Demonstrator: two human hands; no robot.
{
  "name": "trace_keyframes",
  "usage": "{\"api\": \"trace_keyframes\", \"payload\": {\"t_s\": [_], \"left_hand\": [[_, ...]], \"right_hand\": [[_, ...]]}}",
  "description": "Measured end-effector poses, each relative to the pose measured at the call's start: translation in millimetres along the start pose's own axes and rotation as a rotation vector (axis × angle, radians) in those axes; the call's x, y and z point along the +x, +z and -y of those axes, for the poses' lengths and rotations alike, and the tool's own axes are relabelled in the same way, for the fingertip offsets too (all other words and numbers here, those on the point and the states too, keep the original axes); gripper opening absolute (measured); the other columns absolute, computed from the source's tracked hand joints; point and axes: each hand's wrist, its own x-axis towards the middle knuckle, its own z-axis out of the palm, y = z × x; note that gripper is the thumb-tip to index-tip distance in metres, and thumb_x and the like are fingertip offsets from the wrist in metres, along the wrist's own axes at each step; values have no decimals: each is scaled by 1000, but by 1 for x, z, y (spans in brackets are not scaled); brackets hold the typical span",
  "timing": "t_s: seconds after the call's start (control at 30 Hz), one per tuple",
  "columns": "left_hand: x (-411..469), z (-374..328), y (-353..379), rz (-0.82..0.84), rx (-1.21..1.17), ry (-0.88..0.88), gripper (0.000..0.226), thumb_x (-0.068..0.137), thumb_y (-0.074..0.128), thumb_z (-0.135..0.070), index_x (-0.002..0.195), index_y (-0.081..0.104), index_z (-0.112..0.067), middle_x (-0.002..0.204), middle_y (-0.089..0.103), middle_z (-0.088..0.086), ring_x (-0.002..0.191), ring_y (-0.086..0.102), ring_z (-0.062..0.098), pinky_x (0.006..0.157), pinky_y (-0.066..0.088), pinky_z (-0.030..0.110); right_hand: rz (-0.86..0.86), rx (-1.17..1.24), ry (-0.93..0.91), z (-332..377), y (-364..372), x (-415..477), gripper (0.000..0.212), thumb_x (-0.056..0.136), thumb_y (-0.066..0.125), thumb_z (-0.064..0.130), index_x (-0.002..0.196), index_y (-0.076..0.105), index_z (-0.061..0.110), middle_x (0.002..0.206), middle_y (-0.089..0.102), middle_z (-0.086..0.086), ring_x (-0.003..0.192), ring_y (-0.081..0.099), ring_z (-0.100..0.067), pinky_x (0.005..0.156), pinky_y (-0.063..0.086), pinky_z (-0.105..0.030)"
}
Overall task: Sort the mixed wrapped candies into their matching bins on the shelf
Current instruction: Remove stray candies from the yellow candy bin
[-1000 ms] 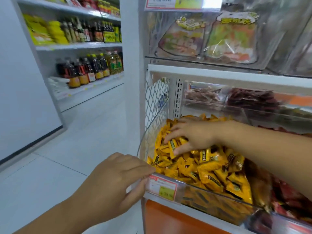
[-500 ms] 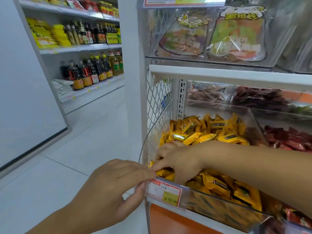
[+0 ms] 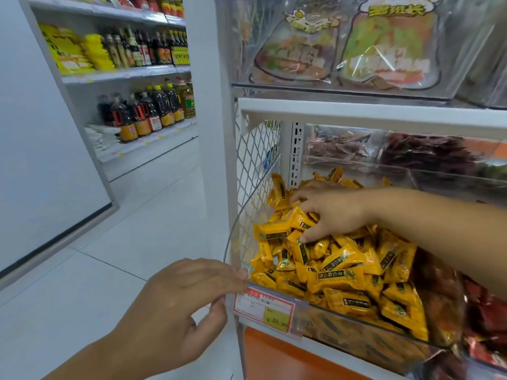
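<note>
So the only writing I can actually read is on the price tag (image 3: pixel 263 308) clipped to the front of the clear bin (image 3: pixel 356 341): red header, yellow box, "¥ 23.90". Everything else printed on it is too small. The yellow candies (image 3: pixel 343 275) each have a dark strip with lettering and a little green round logo, but the characters are too blurry to make out. The two big snack bags (image 3: pixel 384 48) on the shelf above have green cartoon-style lettering on top that I can't read for sure either.

Right hand (image 3: pixel 332 212) is down in the bin, clawed over the back-left part of the pile. The fingers curl down into the wrappers, the thumb (image 3: pixel 306 237) is pressed into them on the near side, and a few yellow candies are caught between thumb and fingers. The rest of the pile spreads in front of the thumb and under the wrist, filling the bin to the front wall.

Left hand (image 3: pixel 186 305) pinches the bin's front-left corner: fingertips (image 3: pixel 241 274) on top of the rim, thumb tucked below, just left of the price tag. The nearest yellow candies sit just past those fingertips, behind the clear wall.

Right of the yellow pile, beyond the right forearm, there are red-wrapped candies (image 3: pixel 488 311) in the next bin. Dark sauce bottles (image 3: pixel 142 116) line a shelf across the aisle, labels unreadable.
</note>
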Motion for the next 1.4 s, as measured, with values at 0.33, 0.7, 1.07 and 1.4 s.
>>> {"api": "trace_keyframes", "payload": {"t_s": [0.33, 0.7, 1.07, 1.4], "left_hand": [[2, -2, 4, -10, -51, -40, 26, 89, 53, -28, 111, 68, -29, 114, 67, -20, 104, 61, -3, 81, 51, 23], [-2, -8, -2, 46, -68, -125, 41, 98, 29, -55, 118, 60, -36, 115, 66, -23, 107, 56, -6, 81, 52, 16], [4, -7, 3, 27, -38, -83, 37, 97, 37, -51, 121, 60, -34, 109, 63, -24, 100, 53, -8, 77, 45, 8], [17, -8, 22, 10, 132, -61, 43, 93, 40, -59, 106, 72, -33, 86, 53, -15, 82, 41, 0, 61, 36, 13]], "right_hand": [[148, 47, -302, 74, 6, -23, 45, 86, 64, 47, 129, 50, 51, 154, 19, 16, 144, -2, -11, 116, -9, -47], [-12, -84, 24, 22, 4, -4, 36, 91, 54, 48, 126, 47, 53, 161, 3, 9, 148, -4, -22, 114, 0, -59], [319, 70, -171, 58, -9, -62, 67, 82, 69, 44, 138, 33, 58, 157, -3, 24, 144, -15, -7, 117, -7, -53], [19, 9, -164, 39, 16, -2, 42, 87, 63, 33, 125, 54, 47, 146, 27, 8, 133, 24, -19, 98, 40, -41]]}}
